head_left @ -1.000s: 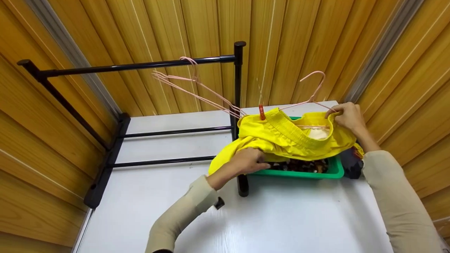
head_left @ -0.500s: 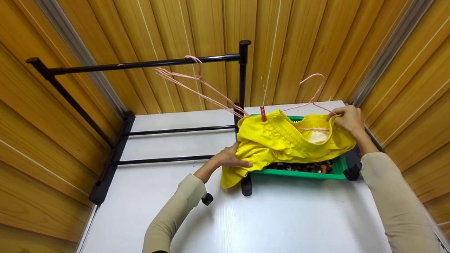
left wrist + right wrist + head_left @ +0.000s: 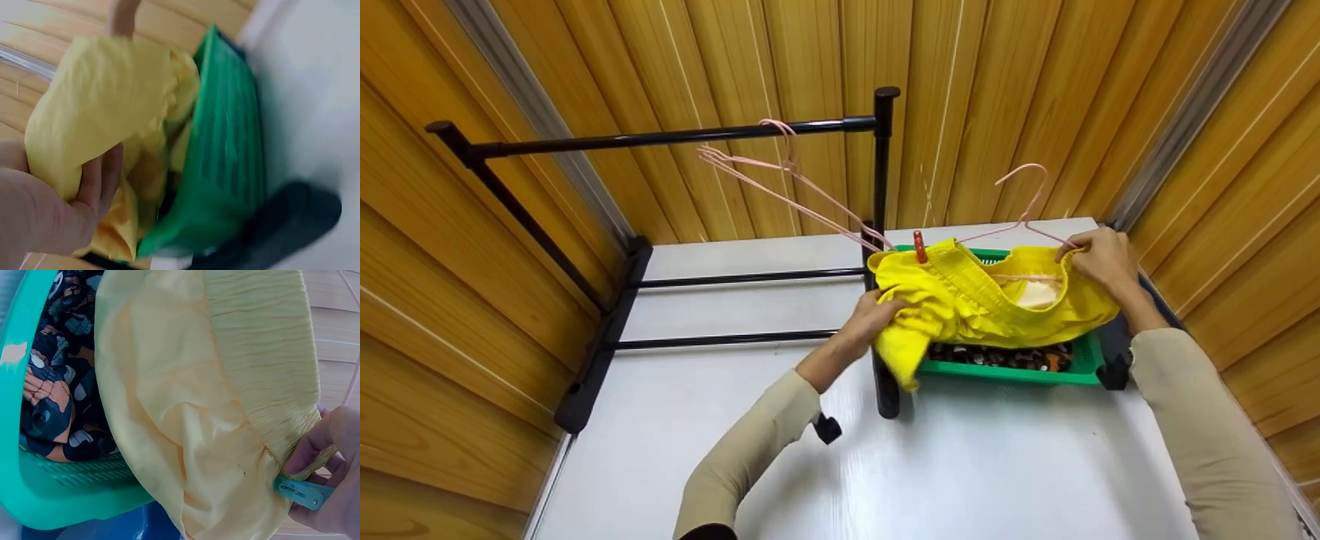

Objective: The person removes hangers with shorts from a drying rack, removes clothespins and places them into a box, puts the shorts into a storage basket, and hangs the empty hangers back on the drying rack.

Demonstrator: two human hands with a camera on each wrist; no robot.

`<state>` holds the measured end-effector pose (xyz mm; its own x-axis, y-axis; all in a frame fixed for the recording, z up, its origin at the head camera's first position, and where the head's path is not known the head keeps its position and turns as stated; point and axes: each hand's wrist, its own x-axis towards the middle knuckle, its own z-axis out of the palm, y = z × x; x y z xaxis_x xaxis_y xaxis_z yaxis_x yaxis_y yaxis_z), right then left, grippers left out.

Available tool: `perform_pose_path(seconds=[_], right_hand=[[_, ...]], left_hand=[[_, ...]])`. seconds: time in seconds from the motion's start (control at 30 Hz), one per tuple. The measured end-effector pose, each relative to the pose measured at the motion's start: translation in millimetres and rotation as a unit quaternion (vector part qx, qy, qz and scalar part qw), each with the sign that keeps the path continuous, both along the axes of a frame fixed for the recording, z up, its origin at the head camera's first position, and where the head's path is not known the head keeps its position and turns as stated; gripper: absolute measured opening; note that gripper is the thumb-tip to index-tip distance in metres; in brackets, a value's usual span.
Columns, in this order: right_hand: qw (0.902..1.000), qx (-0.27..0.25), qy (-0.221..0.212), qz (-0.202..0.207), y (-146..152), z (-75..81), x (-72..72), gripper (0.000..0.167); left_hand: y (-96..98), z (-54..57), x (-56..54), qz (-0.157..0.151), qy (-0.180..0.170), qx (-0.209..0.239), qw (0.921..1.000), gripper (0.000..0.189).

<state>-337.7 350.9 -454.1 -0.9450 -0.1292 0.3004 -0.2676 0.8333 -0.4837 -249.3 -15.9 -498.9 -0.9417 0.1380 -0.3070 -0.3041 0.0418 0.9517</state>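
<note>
While wood-toned plank walls [image 3: 810, 67] closed in the back and sides, a white table [image 3: 960, 465] carried a black tubular metal clothes rack [image 3: 660, 138]. A bright yellow cloth garment with a gathered waistband [image 3: 990, 315] was held, creased and tilted, above a green slotted plastic basket [image 3: 1012, 373], in which lay dark cloth with orange and white patterning [image 3: 56, 399]. One pink wire hanger [image 3: 1023, 220] ran through the garment, its hook standing clear above the waistband; other pink hangers [image 3: 789, 166] hung from the rack's top bar. The left hand [image 3: 874, 315] was clamped on the garment's bunched lower left part, fingers curled into the fabric. The right hand [image 3: 1106, 259] pinched the waistband's right end, touching a teal clothespin [image 3: 304, 492] there. A red clothespin [image 3: 920, 247] gripped the waistband's left end.
</note>
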Motion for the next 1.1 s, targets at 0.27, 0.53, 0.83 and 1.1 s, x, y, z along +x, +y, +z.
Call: perform_pose_path(seconds=[0.27, 0.53, 0.83, 1.1], right_hand=[[0.9998, 0.009, -0.02, -0.005, 10.3, 5.1, -3.1, 0.024], [0.9985, 0.042, -0.035, -0.009, 6.9, 6.0, -6.9, 0.022], [0.9976, 0.058, -0.034, -0.013, -6.4, 0.1, -7.8, 0.02], [0.9986, 0.028, -0.012, -0.043, 1.1, -9.3, -3.8, 0.019]], left_hand=[[23.7, -4.3, -3.5, -0.249, 0.145, -0.165, 0.9432, 0.071], [38.7, -30.9, -21.3, -0.311, 0.277, -0.56, 0.7163, 0.037], [33.3, -33.0, -27.7, -0.308, 0.264, -0.572, 0.7127, 0.032], [22.7, 11.6, 15.9, -0.179, 0.345, -0.609, 0.6915, 0.039]])
